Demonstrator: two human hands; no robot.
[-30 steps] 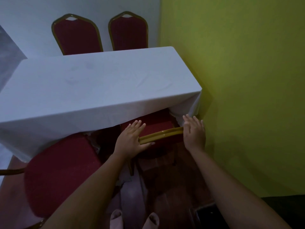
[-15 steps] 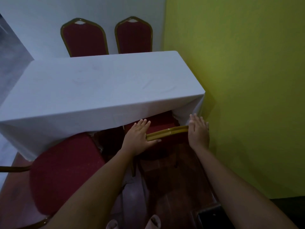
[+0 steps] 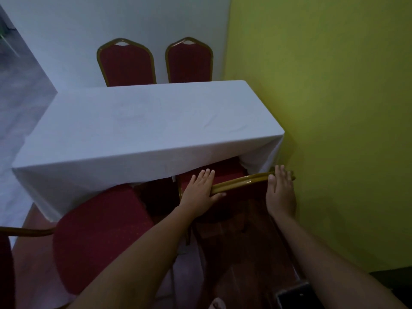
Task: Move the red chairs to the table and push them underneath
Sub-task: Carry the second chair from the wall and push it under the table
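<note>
At the tabletop's (image 3: 142,121) near right edge: red chair (image 3: 227,171), seat partly under the white cloth (image 3: 89,172). Left grip (image 3: 199,194) and right grip (image 3: 281,192) lie flat, fingers straight, pressing its gold back rail (image 3: 240,182). Second red chair (image 3: 100,237) stands near left.

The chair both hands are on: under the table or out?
Partly in. The seat runs under the tablecloth edge; the gold back rail, under the left hand and right hand, is outside.

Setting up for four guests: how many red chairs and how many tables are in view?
Red chairs: 4
Table: 1
Total: 5
</note>
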